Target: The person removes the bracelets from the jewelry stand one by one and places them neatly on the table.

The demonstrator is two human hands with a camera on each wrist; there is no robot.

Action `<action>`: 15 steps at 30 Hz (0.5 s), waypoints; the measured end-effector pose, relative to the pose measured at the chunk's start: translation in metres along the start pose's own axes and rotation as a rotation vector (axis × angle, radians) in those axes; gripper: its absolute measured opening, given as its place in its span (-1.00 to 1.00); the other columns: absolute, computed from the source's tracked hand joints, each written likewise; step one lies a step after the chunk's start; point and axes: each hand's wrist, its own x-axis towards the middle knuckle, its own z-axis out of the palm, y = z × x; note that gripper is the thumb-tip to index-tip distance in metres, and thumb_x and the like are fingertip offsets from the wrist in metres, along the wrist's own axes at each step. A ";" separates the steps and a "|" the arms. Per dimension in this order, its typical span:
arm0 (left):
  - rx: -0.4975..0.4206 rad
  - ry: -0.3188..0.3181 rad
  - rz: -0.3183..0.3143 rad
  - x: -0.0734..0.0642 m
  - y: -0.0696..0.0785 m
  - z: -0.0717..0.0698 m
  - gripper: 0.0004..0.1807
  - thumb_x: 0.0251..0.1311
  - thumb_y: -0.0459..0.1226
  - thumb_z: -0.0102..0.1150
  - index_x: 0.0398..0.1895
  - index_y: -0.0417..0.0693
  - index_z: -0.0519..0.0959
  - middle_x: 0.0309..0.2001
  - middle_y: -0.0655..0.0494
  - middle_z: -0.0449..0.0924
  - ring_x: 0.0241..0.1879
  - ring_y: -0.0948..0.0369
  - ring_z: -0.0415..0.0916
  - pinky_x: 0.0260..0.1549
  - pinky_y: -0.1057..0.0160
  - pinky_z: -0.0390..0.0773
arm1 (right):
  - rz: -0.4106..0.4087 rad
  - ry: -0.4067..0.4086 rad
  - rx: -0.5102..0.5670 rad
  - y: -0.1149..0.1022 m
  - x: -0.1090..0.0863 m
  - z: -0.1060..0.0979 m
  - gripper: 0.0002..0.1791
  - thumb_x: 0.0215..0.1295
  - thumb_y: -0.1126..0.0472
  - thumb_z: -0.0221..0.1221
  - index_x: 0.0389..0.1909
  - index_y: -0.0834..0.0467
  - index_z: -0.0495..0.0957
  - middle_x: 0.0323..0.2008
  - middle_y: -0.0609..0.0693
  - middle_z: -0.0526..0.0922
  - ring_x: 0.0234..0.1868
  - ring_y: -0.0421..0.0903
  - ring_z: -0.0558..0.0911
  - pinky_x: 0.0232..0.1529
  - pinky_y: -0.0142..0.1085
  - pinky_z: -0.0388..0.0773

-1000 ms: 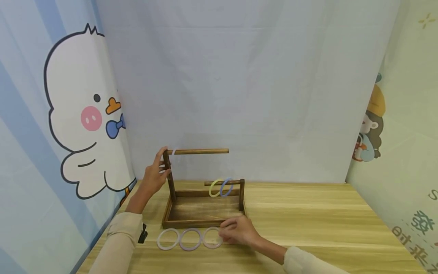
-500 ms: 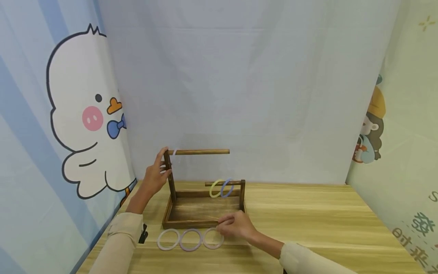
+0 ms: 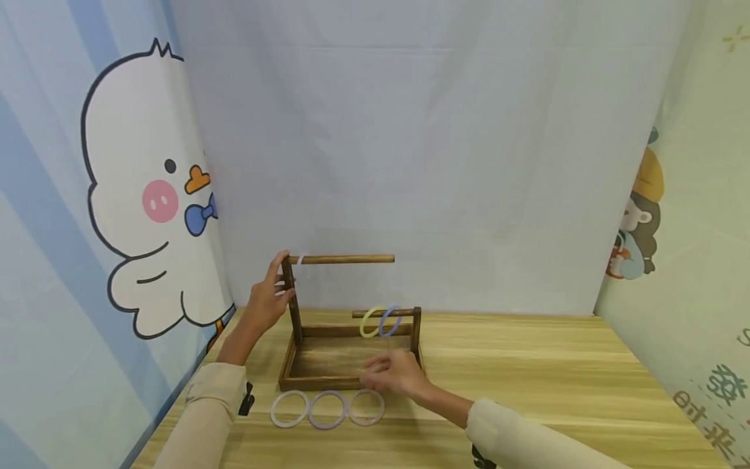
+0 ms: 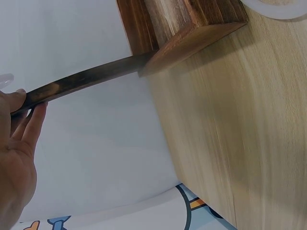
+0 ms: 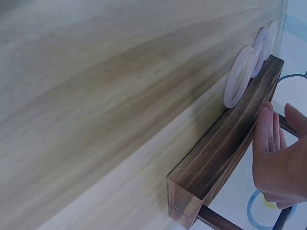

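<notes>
A dark wooden rack with a tray base [image 3: 322, 383] stands on the table. My left hand [image 3: 266, 305] grips its tall left post [image 3: 295, 322] near the top, thumb and fingers on opposite sides. The upper bar [image 3: 351, 259] carries a pale ring [image 3: 301, 260]. On the lower bar hang a yellow ring [image 3: 362, 326] and a blue ring [image 3: 381, 327]. My right hand [image 3: 397, 372] is over the tray's front right rim, holding nothing; its fingers [image 5: 263, 132] are extended close to the rim in the right wrist view.
Along the tray's front lie a white ring [image 3: 287, 426], a light purple ring [image 3: 327, 427] and a pale pinkish ring [image 3: 366, 423] in a row on the wooden table [image 3: 527, 378]. A grey cloth [image 3: 445, 163] hangs behind, with printed cloths at both sides.
My right hand has moved up and left, from beside the pinkish ring to over the tray's front rim. The left hand stays on the post, and the rings lie as before.
</notes>
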 end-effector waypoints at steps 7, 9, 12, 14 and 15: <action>-0.007 0.000 -0.002 0.001 0.001 0.000 -0.03 0.34 -0.57 0.25 0.67 0.09 -0.02 0.14 -0.49 0.58 0.07 -0.32 0.65 -0.02 -0.16 0.74 | 0.027 0.011 0.053 -0.008 0.010 0.004 -0.68 0.31 0.32 0.41 0.00 0.42 0.70 -0.24 0.19 0.81 -0.29 0.04 0.83 -0.28 -0.28 0.81; -0.009 -0.004 -0.006 0.001 0.001 -0.001 -0.02 0.34 -0.57 0.25 0.67 0.11 -0.02 0.15 -0.48 0.58 0.08 -0.31 0.64 -0.01 -0.16 0.74 | 0.034 0.016 0.054 -0.010 0.011 0.005 -0.69 0.30 0.29 0.43 -0.01 0.38 0.72 -0.23 0.19 0.81 -0.31 0.04 0.83 -0.29 -0.26 0.81; -0.006 -0.011 -0.005 0.001 0.002 -0.001 0.00 0.34 -0.56 0.25 0.67 0.16 -0.04 0.15 -0.47 0.59 0.09 -0.30 0.64 -0.01 -0.16 0.74 | 0.020 0.025 0.018 -0.013 0.014 0.006 -0.69 0.28 0.26 0.46 -0.03 0.32 0.74 -0.21 0.18 0.81 -0.32 0.05 0.83 -0.31 -0.25 0.81; -0.003 -0.014 -0.003 0.001 0.002 -0.001 0.00 0.34 -0.56 0.25 0.68 0.17 -0.04 0.15 -0.47 0.58 0.08 -0.30 0.64 -0.01 -0.16 0.74 | -0.005 0.025 -0.001 -0.014 0.015 0.007 -0.71 0.29 0.28 0.44 -0.02 0.32 0.74 -0.18 0.19 0.81 -0.30 0.06 0.83 -0.30 -0.25 0.81; 0.000 -0.013 -0.001 0.001 0.001 -0.001 0.00 0.34 -0.56 0.25 0.68 0.17 -0.04 0.15 -0.48 0.58 0.08 -0.30 0.64 -0.01 -0.16 0.74 | -0.017 0.026 -0.011 -0.014 0.016 0.007 -0.71 0.29 0.28 0.44 -0.01 0.32 0.74 -0.17 0.20 0.81 -0.29 0.06 0.83 -0.31 -0.26 0.81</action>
